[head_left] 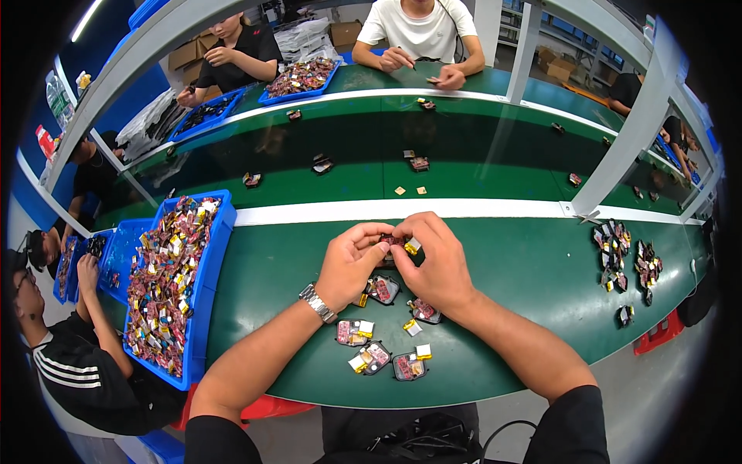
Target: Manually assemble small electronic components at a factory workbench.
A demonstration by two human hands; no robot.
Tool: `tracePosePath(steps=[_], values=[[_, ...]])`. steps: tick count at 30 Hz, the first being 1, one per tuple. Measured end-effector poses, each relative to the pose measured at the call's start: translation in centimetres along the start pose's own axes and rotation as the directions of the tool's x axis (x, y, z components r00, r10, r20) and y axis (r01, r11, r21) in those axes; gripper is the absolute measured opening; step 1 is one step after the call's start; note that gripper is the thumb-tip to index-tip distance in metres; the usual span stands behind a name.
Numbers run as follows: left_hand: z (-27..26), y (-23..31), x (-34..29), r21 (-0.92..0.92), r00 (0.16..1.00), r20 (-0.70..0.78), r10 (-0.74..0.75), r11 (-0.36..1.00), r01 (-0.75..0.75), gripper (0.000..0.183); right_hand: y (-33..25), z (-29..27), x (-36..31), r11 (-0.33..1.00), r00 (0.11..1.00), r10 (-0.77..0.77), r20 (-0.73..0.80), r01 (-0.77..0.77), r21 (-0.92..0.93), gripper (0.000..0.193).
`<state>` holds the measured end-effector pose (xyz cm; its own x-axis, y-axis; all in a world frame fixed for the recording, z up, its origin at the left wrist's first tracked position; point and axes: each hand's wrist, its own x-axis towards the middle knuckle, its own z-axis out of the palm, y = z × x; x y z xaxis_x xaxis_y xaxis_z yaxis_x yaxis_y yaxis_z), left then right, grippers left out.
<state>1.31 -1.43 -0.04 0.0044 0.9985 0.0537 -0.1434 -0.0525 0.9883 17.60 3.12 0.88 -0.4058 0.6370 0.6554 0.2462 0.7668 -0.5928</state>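
Note:
My left hand (349,264), with a metal watch on its wrist, and my right hand (437,267) meet over the green table. Between their fingertips is a small red circuit board (392,240) with a yellow-and-white battery (413,246) at its right side. The fingers hide much of the board. Just below my hands lie several small dark casings holding red boards, such as one casing (384,290) under my left fingers and another (409,366) closer to me. Yellow-and-white batteries like this one (423,352) hang off their edges.
A blue bin (205,309) heaped with red boards and batteries stands on the left. Dark assemblies (612,243) lie in clusters at the right. Beyond the white rail (325,213), a belt (479,176) carries scattered units. Co-workers sit opposite and to the left.

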Motion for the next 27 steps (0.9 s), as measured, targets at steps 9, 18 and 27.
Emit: tracePosePath(steps=[9,18,27], values=[[-0.1,-0.1,0.0,0.044,0.999,0.036,-0.005,0.999,0.003,0.031,0.1,-0.3,0.3,0.937,0.958,0.286,0.027,-0.286,0.199,0.015],[0.1,0.1,0.0,0.013,0.999,0.033,-0.002,1.0,0.002,0.032,0.3,-0.4,0.2,0.947,0.966,0.257,0.027,-0.258,0.192,0.016],[0.0,-0.5,-0.1,0.021,0.998,-0.023,0.058,0.998,-0.057,0.034,0.9,-0.1,0.4,0.913,0.954,0.279,0.107,-0.298,0.277,0.014]])
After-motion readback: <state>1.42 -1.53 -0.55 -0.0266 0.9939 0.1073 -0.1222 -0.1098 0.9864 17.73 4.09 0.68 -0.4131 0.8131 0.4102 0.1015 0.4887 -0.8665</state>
